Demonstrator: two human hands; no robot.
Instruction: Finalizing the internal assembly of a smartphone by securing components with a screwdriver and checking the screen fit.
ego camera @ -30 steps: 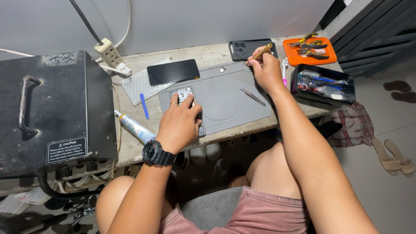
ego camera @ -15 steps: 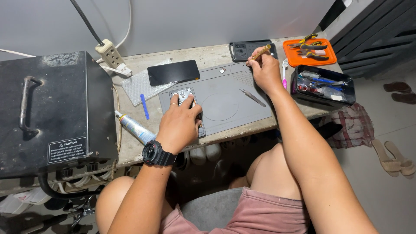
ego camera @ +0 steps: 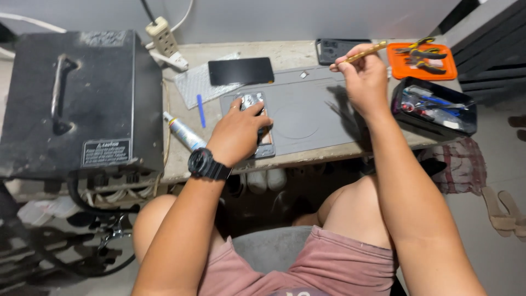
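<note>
While the left hand presses flat on the opened phone on the grey mat, the right hand pinches a brass-coloured tool aloft; a loosened pinch could drop it onto exposed parts.

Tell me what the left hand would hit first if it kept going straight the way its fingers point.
Past the opened phone it rests on, the left hand points up and right across the grey mat. The black panel probably comes first, though depth is uncertain.
</note>
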